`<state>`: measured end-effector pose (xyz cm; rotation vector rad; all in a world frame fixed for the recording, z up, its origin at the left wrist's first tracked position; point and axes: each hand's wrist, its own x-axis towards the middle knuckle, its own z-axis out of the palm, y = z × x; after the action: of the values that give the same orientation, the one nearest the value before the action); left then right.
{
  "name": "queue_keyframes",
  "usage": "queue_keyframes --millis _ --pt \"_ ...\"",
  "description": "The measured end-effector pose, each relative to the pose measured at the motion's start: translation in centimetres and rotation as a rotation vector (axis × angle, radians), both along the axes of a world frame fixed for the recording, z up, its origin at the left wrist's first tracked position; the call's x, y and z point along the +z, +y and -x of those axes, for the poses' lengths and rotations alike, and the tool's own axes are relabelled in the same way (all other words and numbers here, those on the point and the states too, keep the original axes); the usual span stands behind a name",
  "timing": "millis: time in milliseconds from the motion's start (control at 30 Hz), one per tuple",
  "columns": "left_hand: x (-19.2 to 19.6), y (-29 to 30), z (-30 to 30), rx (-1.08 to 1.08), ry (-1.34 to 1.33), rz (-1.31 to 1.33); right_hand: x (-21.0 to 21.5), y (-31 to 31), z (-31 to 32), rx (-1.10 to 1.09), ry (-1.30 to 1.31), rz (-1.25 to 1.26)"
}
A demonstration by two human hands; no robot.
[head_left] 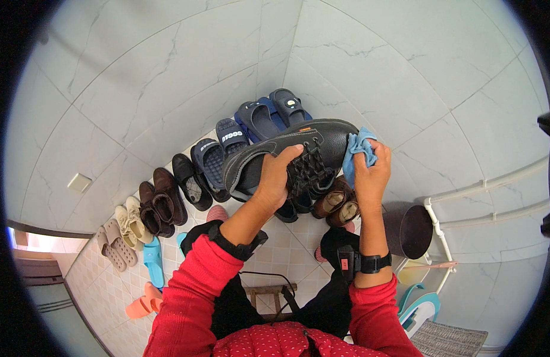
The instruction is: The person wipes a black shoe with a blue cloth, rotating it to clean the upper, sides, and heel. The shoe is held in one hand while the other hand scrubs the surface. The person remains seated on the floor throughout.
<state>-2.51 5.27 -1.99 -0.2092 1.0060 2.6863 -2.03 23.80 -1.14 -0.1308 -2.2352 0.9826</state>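
My left hand (276, 178) grips a black lace-up leather shoe (322, 140) from the side and holds it up in front of me, its toe pointing right. At the shoe's toe my right hand (370, 175) is closed on a crumpled blue cloth (357, 147), which it presses against the leather. Both wrists carry black bands above red sleeves.
Along the tiled wall below, footwear stands in a row: blue slides (269, 116), dark sandals (211, 160), brown leather shoes (162, 202), beige slippers (125, 226), an orange slipper (145, 300). A dark round bucket (413, 229) and white pipes (436, 223) are at the right. A small wooden stool (274, 293) is under me.
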Motion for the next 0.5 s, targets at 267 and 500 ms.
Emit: queue_keyframes --millis 267,500 --pt "0.0 -1.1 1.0 0.039 -0.119 -0.130 -1.6 -1.5 0.2 0.092 -0.073 0.203" --pt "-0.2 -1.4 1.7 0.071 -0.155 -0.232 -2.3 -4.2 -0.5 0.332 -0.294 0.916"
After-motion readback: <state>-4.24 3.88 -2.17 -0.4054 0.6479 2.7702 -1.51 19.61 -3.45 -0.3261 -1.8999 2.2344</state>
